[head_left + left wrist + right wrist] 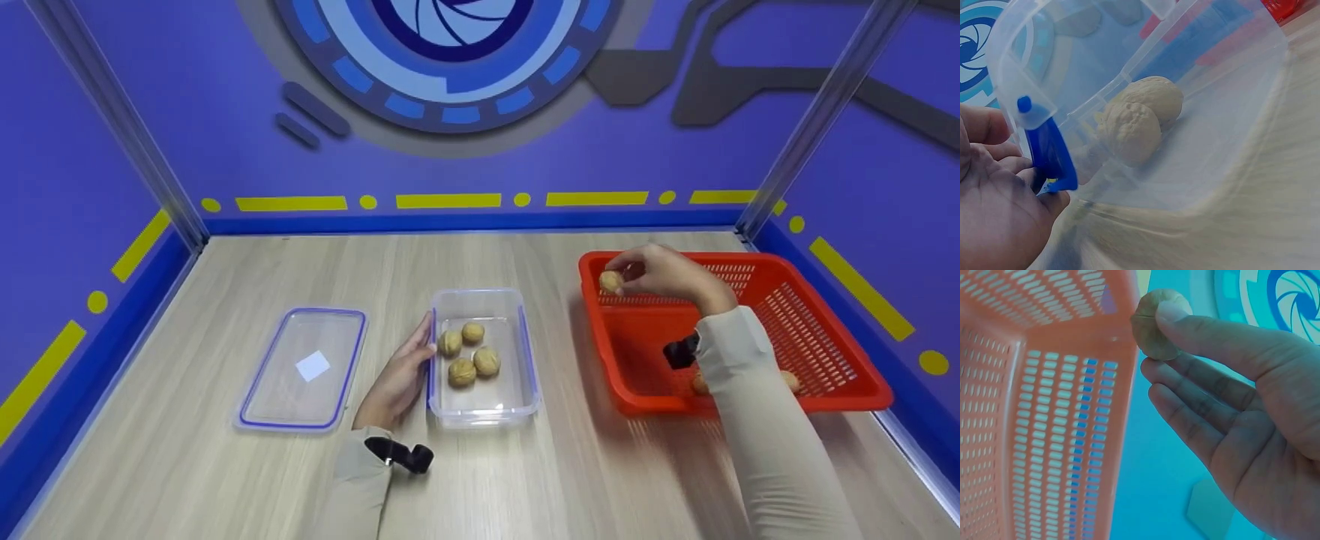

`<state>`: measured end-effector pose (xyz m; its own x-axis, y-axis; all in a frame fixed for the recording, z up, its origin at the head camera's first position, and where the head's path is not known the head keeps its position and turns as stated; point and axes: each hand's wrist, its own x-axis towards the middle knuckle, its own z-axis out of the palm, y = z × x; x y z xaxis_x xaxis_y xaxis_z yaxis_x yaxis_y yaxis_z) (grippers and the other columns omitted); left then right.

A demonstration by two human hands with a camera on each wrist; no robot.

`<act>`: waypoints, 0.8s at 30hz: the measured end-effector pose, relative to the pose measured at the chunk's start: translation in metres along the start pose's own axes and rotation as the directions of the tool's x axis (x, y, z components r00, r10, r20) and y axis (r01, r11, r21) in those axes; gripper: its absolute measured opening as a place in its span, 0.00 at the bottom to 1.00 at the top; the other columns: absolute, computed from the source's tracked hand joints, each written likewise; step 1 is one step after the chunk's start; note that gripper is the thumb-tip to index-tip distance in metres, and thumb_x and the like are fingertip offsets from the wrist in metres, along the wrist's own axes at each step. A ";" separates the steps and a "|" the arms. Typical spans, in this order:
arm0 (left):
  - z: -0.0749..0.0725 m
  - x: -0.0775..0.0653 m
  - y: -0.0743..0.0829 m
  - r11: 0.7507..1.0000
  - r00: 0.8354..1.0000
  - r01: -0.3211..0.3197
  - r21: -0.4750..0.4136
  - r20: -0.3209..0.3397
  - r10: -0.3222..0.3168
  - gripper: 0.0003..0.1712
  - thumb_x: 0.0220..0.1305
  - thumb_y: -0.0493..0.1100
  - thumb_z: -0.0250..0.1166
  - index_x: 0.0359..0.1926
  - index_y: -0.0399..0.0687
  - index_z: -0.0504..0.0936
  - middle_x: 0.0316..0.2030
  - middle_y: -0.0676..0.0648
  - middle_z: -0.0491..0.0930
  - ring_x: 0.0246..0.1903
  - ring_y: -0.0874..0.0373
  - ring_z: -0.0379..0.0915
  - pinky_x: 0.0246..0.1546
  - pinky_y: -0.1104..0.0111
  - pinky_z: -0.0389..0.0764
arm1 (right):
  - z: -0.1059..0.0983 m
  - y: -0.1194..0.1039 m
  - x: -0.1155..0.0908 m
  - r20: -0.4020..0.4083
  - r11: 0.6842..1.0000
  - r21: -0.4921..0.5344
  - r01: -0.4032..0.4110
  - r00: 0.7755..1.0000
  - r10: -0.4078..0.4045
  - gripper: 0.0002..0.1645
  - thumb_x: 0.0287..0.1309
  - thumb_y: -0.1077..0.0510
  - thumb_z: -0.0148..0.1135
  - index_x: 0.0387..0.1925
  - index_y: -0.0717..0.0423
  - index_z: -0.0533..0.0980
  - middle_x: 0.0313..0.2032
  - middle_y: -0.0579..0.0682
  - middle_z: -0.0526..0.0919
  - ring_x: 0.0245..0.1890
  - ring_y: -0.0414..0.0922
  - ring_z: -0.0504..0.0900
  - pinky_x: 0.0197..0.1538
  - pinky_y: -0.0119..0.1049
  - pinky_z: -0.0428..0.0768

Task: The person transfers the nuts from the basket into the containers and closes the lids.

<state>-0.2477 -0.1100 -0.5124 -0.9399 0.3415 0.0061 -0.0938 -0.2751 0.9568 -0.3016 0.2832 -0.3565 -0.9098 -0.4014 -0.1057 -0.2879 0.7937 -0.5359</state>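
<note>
My right hand (664,274) pinches a walnut (611,282) between thumb and fingers, above the left rim of a red basket (626,360). The right wrist view shows the thumb pressed on that walnut (1154,329), with the basket wall (1067,439) beside it. On the table, a clear plastic container (517,397) has several walnuts (486,361) in its left half. My left hand (397,379) holds the container's left side, thumb at the rim. Close up in the left wrist view, the fingers lie by a blue latch (1050,152) on the container.
Left of the container, a clear lid (285,401) with a blue seal and a white square label (313,366) lies on the wooden table (187,465). More walnuts (789,381) sit in the basket, partly hidden by my right sleeve. Blue panels (480,165) enclose the table's back and sides.
</note>
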 end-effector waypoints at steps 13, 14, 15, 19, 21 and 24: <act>0.001 0.000 0.000 1.000 1.000 0.004 -0.019 0.007 -0.004 0.38 0.68 0.31 0.42 0.75 0.40 0.38 0.76 0.42 0.29 0.75 0.49 0.19 0.75 0.58 0.26 | 0.018 -0.037 0.020 0.017 0.994 0.037 0.107 0.994 -0.108 0.21 0.53 0.68 0.66 0.51 0.62 0.79 0.43 0.56 0.84 0.42 0.50 0.81 0.52 0.47 0.83; 0.001 0.000 -0.001 1.000 1.000 0.002 -0.021 0.009 -0.002 0.38 0.68 0.31 0.42 0.75 0.39 0.38 0.76 0.42 0.29 0.75 0.48 0.19 0.75 0.58 0.26 | 0.019 -0.040 0.021 0.020 0.993 0.036 0.108 0.994 -0.109 0.21 0.53 0.68 0.66 0.51 0.62 0.79 0.43 0.56 0.84 0.42 0.50 0.81 0.52 0.47 0.83; 0.001 0.000 -0.001 1.000 1.000 0.001 -0.024 0.011 0.000 0.38 0.68 0.31 0.42 0.75 0.39 0.38 0.76 0.42 0.29 0.75 0.48 0.19 0.75 0.58 0.26 | 0.021 -0.043 0.022 0.023 0.994 0.034 0.103 0.994 -0.104 0.21 0.53 0.67 0.66 0.51 0.61 0.79 0.43 0.56 0.84 0.42 0.50 0.81 0.51 0.47 0.83; 0.001 0.001 -0.001 1.000 1.000 -0.003 -0.026 0.008 0.003 0.38 0.68 0.30 0.41 0.75 0.39 0.38 0.76 0.42 0.30 0.75 0.48 0.19 0.75 0.58 0.26 | 0.029 -0.055 0.028 0.059 0.997 0.033 0.066 0.996 -0.068 0.22 0.53 0.66 0.66 0.52 0.58 0.79 0.45 0.54 0.85 0.45 0.50 0.82 0.52 0.45 0.84; 0.001 0.001 -0.001 1.000 1.000 -0.002 -0.029 0.006 0.003 0.38 0.67 0.30 0.41 0.75 0.40 0.38 0.76 0.43 0.30 0.75 0.49 0.19 0.75 0.58 0.26 | 0.034 -0.061 0.031 0.076 0.998 0.033 0.048 0.996 -0.050 0.23 0.53 0.65 0.67 0.53 0.56 0.79 0.45 0.53 0.85 0.46 0.50 0.82 0.52 0.44 0.84; 0.001 0.001 -0.001 1.000 1.000 0.000 -0.031 0.000 0.000 0.38 0.67 0.30 0.41 0.75 0.41 0.39 0.76 0.44 0.30 0.75 0.49 0.19 0.75 0.59 0.26 | 0.041 -0.069 0.036 0.093 0.998 0.036 0.050 0.994 -0.053 0.23 0.52 0.64 0.68 0.53 0.56 0.79 0.45 0.53 0.85 0.47 0.49 0.82 0.51 0.43 0.84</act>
<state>-0.2485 -0.1082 -0.5126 -0.9397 0.3419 0.0057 -0.1043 -0.3026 0.9474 -0.3019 0.1950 -0.3574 -0.8617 -0.4833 -0.1542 -0.3218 0.7557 -0.5704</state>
